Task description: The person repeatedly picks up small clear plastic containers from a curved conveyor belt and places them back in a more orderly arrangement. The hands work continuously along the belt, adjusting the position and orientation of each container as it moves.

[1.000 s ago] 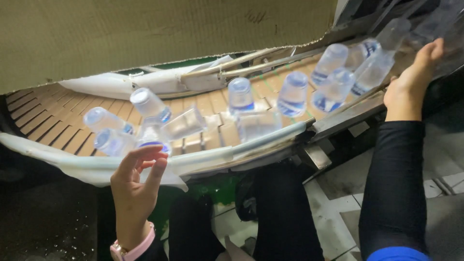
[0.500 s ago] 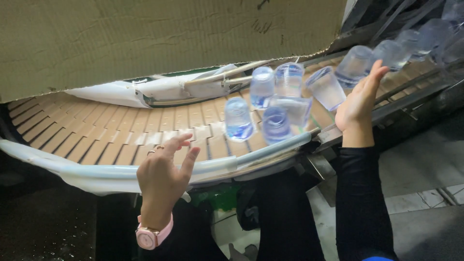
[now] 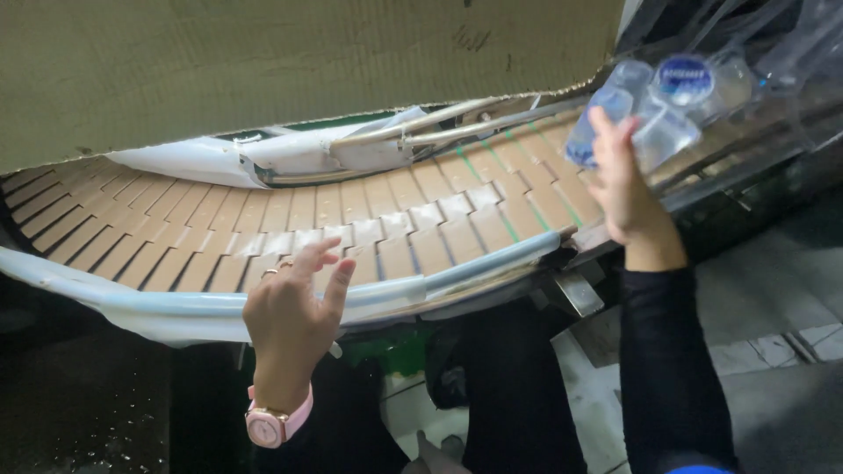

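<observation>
Right hand (image 3: 625,189) is raised at the far right of the scene, fingers spread & pressed against a cluster of small clear plastic bottles w/ blue caps (image 3: 654,110). Palm side faces the bottles; fingertips touch the nearest one, but can't tell if any bottle is truly gripped, as the hand looks more flat against them than wrapped round. Bottles lie tipped on their sides, bunched at the far right end of the tan slatted curved conveyor belt (image 3: 351,224), partly under clear plastic sheeting.

Left hand (image 3: 294,307) hovers at the near edge of the belt, centre-left, fingers loosely open & curled a bit, holding nothing. It sits just over the pale blue-white curved guide rail (image 3: 132,298) that edges the belt on the near side. Pink wristwatch (image 3: 272,424) on that wrist.

Brown cardboard sheet (image 3: 290,66) hangs across the far side, over the belt. White curved metal guide w/ rods (image 3: 351,149) lies below it, on the belt's far edge.
</observation>
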